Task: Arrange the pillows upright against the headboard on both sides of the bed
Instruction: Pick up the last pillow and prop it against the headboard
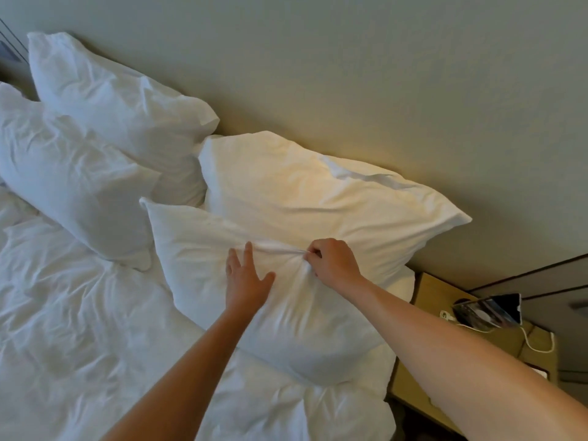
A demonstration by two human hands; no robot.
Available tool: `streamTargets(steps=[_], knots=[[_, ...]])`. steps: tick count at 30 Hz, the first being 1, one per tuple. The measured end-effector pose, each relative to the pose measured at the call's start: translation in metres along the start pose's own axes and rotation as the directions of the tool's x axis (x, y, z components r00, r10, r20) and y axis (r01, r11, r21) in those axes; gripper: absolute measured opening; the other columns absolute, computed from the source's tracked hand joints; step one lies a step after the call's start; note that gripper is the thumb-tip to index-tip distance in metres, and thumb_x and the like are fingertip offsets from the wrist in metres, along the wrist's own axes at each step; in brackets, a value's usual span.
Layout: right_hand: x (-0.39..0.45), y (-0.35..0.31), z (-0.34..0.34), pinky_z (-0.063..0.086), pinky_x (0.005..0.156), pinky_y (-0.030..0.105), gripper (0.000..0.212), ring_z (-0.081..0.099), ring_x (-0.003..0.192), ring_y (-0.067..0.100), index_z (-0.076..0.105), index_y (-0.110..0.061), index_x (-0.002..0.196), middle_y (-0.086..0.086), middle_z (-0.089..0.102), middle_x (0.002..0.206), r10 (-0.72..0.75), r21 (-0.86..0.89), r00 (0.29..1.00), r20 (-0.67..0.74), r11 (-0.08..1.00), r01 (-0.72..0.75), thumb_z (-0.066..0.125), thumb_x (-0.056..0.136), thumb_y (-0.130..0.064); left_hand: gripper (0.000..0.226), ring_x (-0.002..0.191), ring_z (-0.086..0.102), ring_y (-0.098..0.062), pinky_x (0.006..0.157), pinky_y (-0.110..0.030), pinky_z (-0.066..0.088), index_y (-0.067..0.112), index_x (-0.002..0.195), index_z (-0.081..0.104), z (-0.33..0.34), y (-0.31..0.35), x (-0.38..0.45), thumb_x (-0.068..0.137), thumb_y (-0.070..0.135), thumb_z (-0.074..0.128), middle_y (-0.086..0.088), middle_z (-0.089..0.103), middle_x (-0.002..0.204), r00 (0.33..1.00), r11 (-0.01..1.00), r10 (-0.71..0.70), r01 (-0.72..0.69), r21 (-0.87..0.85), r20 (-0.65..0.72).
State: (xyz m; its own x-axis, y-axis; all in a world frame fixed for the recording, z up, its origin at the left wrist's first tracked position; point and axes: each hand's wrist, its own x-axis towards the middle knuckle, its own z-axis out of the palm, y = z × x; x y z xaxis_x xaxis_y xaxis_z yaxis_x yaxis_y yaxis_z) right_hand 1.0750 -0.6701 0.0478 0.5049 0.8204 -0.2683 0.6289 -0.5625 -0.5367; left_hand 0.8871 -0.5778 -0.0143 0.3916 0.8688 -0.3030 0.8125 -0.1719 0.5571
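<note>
Four white pillows are seen at the head of a bed, set against a pale wall. The front pillow [270, 313] on the near side is touched by both hands. The left hand [246, 281] is laid flat on its cover with the fingers straight and spread, nothing being gripped. The right hand [332, 262] is held just beside the left, its fingers curled and a fold of the cover pinched at the pillow's top edge, so that creases are drawn out from the pinch. The two hands are kept close but are not touching each other. Directly beyond the hands, a back pillow [318, 192] is propped against the wall, with the front pillow leant on it. Further off, past the left hand, two far pillows [95, 122] are placed one in front of the other, the rear one resting against the wall; both are tilted rather than fully upright. A rumpled white duvet [79, 329] is spread under and beside the left forearm. Beyond the right forearm, a wooden bedside desk [429, 297] is stood beside the bed, and on it a phone [490, 310] is propped, with a white cable [537, 345] trailed across the surface.
</note>
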Motion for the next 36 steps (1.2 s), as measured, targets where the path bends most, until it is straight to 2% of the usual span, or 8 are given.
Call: streamTargets(steps=[3,5,8,10,17,25,29,36], knots=[[-0.018,0.016,0.011,0.050,0.069,0.035,0.015,0.068,0.086,0.022,0.075,-0.022,0.089,-0.005,0.069,0.087,-0.071,-0.060,0.997,-0.022,0.996,0.069,0.064,0.097,-0.029,0.093,0.156,-0.002,-0.030,0.122,-0.053,0.019,0.027,0.161,0.009,0.026,-0.003,-0.021,0.090,0.050,0.065,-0.014,-0.001,0.169,0.998,0.999,-0.022,0.019,0.039,0.057],[-0.033,0.030,0.017,0.050,0.077,0.036,0.018,0.064,0.103,0.022,0.074,-0.021,0.106,-0.002,0.065,0.107,-0.101,-0.124,0.994,-0.043,0.988,0.095,0.067,0.096,-0.035,0.093,0.156,-0.003,-0.029,0.122,-0.051,0.018,0.026,0.161,0.013,0.034,-0.005,-0.031,0.088,0.051,0.066,-0.012,-0.001,0.169,0.998,1.000,-0.029,0.028,0.011,0.057],[-0.057,0.060,0.026,0.053,0.096,0.043,0.066,0.058,0.122,0.028,0.059,-0.020,0.140,0.004,0.059,0.134,-0.040,-0.220,0.999,-0.037,0.975,0.031,0.070,0.091,-0.062,0.092,0.156,-0.003,-0.027,0.123,-0.046,0.017,0.026,0.160,0.017,0.043,-0.007,-0.048,0.088,0.051,0.068,-0.011,-0.001,0.170,0.999,0.999,-0.025,0.026,-0.033,0.036],[-0.072,0.077,0.032,0.054,0.095,0.046,0.083,0.061,0.121,0.031,0.049,-0.021,0.146,0.006,0.059,0.135,0.044,-0.250,0.999,-0.002,0.967,-0.043,0.061,0.088,-0.078,0.091,0.156,-0.004,-0.025,0.123,-0.046,0.019,0.028,0.160,0.017,0.048,-0.007,-0.061,0.088,0.050,0.067,-0.009,-0.002,0.170,0.999,0.998,-0.025,0.027,-0.054,0.031],[-0.088,0.105,0.034,0.057,0.063,0.039,0.055,0.066,0.074,0.023,0.054,-0.023,0.104,-0.006,0.064,0.087,-0.014,-0.231,1.000,-0.025,0.973,0.008,0.050,0.094,-0.077,0.091,0.156,-0.010,-0.027,0.115,-0.048,0.032,0.037,0.159,0.013,0.068,0.008,-0.097,0.088,0.048,0.069,-0.004,-0.012,0.169,0.990,0.982,-0.135,0.140,-0.128,0.042],[-0.073,0.125,-0.020,0.039,0.052,0.036,0.051,0.056,0.060,0.017,0.047,-0.025,0.067,-0.004,0.055,0.063,-0.009,-0.057,1.000,-0.006,0.998,0.008,0.062,0.093,-0.066,0.099,0.154,-0.011,-0.040,0.121,-0.053,0.017,0.040,0.160,0.007,0.083,0.053,-0.081,0.084,0.058,0.069,-0.016,-0.017,0.167,0.979,0.974,-0.152,0.171,-0.148,0.133],[-0.056,0.139,-0.037,0.032,0.051,0.035,0.053,0.054,0.059,0.019,0.047,-0.020,0.065,-0.001,0.053,0.062,0.022,-0.027,0.999,-0.037,0.999,-0.023,0.064,0.095,-0.061,0.100,0.153,-0.010,-0.042,0.121,-0.055,0.017,0.039,0.160,0.007,0.096,0.069,-0.065,0.084,0.061,0.068,-0.014,-0.018,0.167,0.980,0.981,-0.131,0.149,-0.121,0.151],[-0.046,0.150,-0.023,0.037,0.053,0.034,0.031,0.058,0.070,0.023,0.053,-0.024,0.085,-0.008,0.055,0.072,-0.012,-0.153,0.998,0.064,0.988,0.022,0.059,0.103,-0.049,0.100,0.153,-0.002,-0.047,0.120,-0.055,0.021,0.035,0.161,0.011,0.093,0.068,-0.066,0.083,0.060,0.069,-0.021,-0.013,0.167,0.956,0.977,-0.212,0.215,0.008,0.202]])
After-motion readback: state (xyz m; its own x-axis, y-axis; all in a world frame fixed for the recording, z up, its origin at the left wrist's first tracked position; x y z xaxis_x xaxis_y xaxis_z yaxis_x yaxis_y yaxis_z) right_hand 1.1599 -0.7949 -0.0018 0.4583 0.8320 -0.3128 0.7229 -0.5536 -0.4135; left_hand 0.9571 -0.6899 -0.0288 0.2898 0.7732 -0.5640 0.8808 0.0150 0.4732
